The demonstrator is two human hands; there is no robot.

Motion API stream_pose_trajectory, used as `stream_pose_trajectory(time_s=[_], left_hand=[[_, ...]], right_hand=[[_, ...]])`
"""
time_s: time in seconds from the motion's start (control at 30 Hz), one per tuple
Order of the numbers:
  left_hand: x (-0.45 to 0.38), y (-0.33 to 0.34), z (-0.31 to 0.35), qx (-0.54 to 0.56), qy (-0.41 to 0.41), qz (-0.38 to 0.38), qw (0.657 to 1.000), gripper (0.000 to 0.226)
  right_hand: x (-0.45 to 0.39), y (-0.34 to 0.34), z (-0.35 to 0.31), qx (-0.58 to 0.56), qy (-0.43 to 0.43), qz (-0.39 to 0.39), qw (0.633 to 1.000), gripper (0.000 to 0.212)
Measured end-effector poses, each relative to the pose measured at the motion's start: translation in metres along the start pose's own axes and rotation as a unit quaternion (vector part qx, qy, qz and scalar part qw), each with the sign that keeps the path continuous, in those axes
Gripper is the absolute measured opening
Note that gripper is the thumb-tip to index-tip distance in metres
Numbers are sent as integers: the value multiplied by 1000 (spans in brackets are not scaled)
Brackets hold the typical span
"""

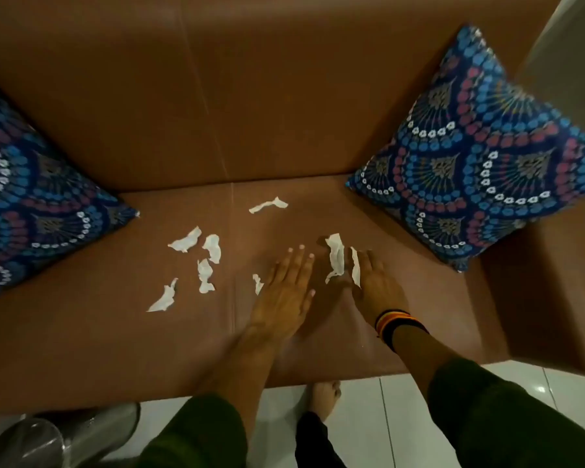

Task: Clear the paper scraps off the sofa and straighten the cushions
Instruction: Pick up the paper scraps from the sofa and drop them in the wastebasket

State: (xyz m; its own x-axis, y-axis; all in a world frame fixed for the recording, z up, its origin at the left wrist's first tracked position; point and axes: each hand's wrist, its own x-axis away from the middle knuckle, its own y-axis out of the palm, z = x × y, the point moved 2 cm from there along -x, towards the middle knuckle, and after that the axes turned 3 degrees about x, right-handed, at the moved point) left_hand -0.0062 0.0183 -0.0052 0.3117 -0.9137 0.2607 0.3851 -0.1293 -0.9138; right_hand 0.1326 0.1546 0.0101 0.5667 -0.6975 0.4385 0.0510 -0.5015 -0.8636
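Observation:
Several white paper scraps lie on the brown sofa seat (115, 332): a cluster at centre left (211, 248), one further back (268, 205), one long scrap (335, 258) between my hands. My left hand (286, 292) rests flat on the seat, fingers extended, a small scrap (257, 283) at its left edge. My right hand (375, 285) lies flat beside it, with a thin scrap (355, 266) against its inner edge; whether the fingers pinch it is unclear. Two blue patterned cushions lean tilted in the corners, left cushion (31, 204) and right cushion (480, 163).
A shiny metal bin (58, 437) stands on the white tiled floor (487, 376) at the lower left, in front of the sofa. My bare foot (323, 396) is on the tiles below the seat edge. The sofa's right armrest (547, 298) juts forward.

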Motion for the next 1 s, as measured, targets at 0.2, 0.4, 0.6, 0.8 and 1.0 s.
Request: stream_pose_trajectory(time_s=[0.2, 0.4, 0.6, 0.8, 1.0], left_hand=[[-79, 47, 17, -9, 37, -22, 999, 80], [-126, 71, 19, -54, 41, -78, 995, 78], [-90, 66, 27, -27, 57, -62, 996, 33], [-16, 41, 3, 122, -101, 18, 987, 44], [23, 38, -50, 151, -209, 47, 965, 77]], right_hand=[[-44, 35, 28, -11, -9, -13, 1000, 75], [-49, 59, 46, 25, -32, -28, 999, 58], [-39, 64, 57, 18, -1, -15, 1000, 29], [-50, 44, 28, -53, -12, 17, 998, 19], [-104, 23, -55, -133, -109, 17, 985, 37]])
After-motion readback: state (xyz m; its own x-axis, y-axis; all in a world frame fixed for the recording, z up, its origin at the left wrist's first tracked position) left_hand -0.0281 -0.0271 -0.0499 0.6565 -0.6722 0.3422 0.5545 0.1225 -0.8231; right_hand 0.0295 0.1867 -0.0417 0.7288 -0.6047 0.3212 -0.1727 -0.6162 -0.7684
